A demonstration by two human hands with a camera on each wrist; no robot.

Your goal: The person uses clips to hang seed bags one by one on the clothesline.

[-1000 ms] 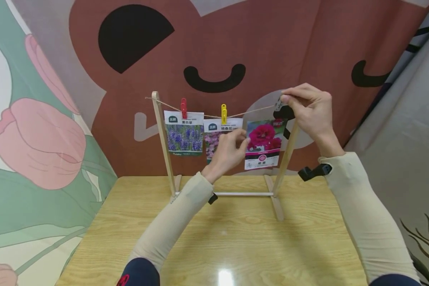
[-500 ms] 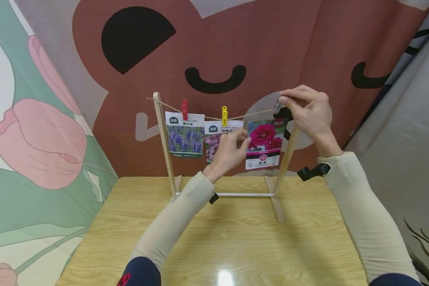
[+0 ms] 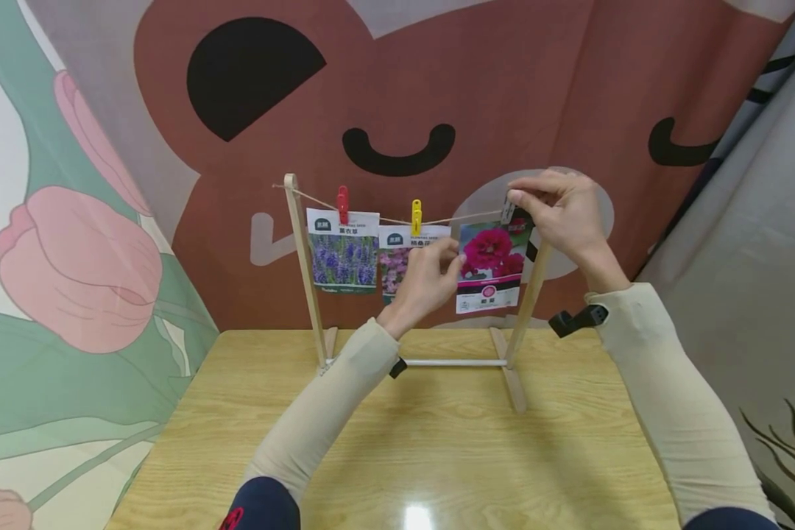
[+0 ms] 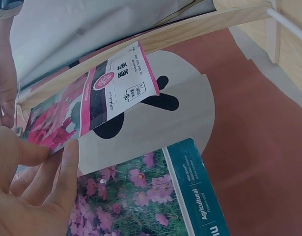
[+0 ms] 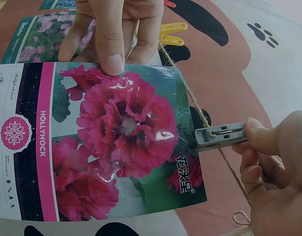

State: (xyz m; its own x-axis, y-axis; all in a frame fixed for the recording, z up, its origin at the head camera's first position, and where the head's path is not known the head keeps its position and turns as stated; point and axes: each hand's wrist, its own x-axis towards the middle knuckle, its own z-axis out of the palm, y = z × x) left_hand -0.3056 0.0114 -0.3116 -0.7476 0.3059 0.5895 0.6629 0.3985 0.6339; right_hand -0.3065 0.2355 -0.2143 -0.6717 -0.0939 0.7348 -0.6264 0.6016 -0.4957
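My left hand (image 3: 424, 276) pinches the left edge of a hollyhock seed packet (image 3: 490, 269) with pink flowers. In the right wrist view, my right hand (image 5: 278, 172) pinches a grey clothespin (image 5: 220, 136) between thumb and fingers. The pin's jaws sit at the packet's top edge, over the twine (image 5: 192, 98); whether they grip both cannot be told. To the left on the twine hang a purple-flower packet (image 3: 342, 254) under a red clothespin (image 3: 343, 205) and a pink-flower packet (image 4: 136, 191) under a yellow clothespin (image 3: 416, 217). My left hand partly covers the pink-flower packet.
A wooden frame (image 3: 308, 276) with a white lower bar (image 3: 453, 362) carries the twine and stands near the back of the wooden table (image 3: 384, 434). Behind it hangs a printed curtain (image 3: 503, 81), with a grey curtain (image 3: 742, 294) at the right.
My right hand has come down and slightly left with the grey clothespin, bringing it to the hollyhock packet's top edge at the twine. My left hand has stayed on the packet.
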